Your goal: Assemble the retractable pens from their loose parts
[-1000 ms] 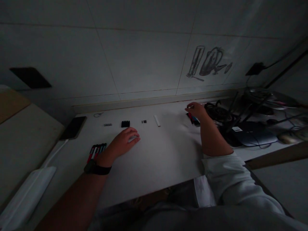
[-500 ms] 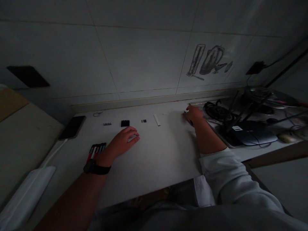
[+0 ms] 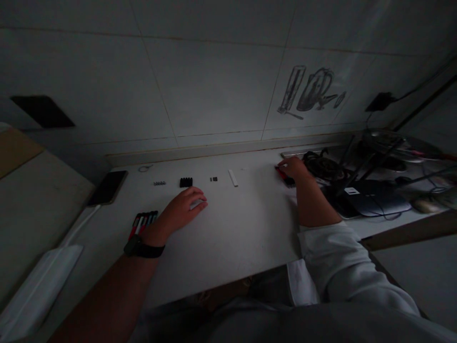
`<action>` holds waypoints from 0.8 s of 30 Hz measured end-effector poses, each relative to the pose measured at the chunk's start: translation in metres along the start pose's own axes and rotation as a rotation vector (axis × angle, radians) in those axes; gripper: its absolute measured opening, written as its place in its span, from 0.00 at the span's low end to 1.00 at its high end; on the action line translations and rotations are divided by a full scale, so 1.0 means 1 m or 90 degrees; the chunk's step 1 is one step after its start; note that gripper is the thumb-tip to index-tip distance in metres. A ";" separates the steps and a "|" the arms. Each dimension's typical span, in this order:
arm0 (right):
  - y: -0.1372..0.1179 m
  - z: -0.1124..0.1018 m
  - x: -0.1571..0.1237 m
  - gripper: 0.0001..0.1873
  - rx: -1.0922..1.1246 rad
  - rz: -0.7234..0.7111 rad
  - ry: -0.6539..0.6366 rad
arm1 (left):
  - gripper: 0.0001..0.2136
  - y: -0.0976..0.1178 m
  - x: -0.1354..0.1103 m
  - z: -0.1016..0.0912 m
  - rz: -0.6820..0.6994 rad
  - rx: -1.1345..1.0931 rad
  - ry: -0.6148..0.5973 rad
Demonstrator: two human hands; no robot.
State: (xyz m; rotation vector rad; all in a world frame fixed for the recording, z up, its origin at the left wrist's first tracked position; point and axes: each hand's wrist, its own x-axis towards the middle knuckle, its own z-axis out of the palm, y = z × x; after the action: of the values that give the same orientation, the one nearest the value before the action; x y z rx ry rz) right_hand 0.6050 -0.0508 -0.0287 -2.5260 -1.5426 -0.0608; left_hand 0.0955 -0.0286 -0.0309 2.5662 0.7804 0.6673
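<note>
My left hand rests on the white table, fingers curled over a small white piece. A black watch sits on that wrist. A row of red, white and black pens lies just left of the wrist. My right hand is stretched to the far right of the table, fingers bent down onto a bunch of red and dark pens beside the stove. Whether it grips them is unclear in the dim light.
Along the back of the table lie a small grey part, a black ribbed block, a tiny black part and a white stick. A phone lies at the left. A stove burner and cables fill the right.
My right hand shifted slightly left and back, then settled again on the pens by the stove. The left hand has stayed in place.
</note>
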 end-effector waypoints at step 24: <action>-0.008 -0.001 0.002 0.19 -0.013 -0.125 -0.075 | 0.11 0.003 0.001 0.000 0.003 0.006 -0.013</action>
State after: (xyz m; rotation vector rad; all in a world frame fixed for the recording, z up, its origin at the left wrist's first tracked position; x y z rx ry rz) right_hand 0.5989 -0.0453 -0.0264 -2.4247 -1.8404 0.0467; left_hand 0.0973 -0.0303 -0.0295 2.5803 0.7725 0.6399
